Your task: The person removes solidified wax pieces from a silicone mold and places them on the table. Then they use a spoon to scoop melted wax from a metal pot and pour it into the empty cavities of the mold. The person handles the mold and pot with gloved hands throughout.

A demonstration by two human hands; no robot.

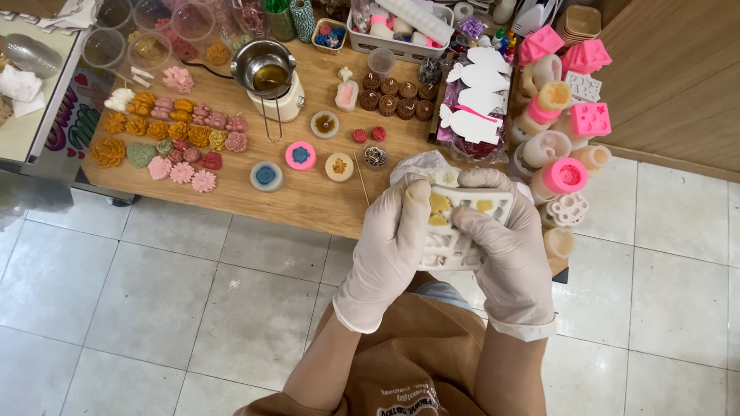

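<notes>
Both gloved hands grip a white silicone mould (462, 227) held between them over the near edge of the wooden table (308, 196); some of its cavities hold yellow wax. The left hand (389, 246) wraps the mould's left side, thumb pressed on top. The right hand (505, 246) curls around the right side, fingers closed over it. Beyond the left hand stands a metal melting pot (264, 68) holding amber liquid, with small round moulds (301, 156) nearer.
</notes>
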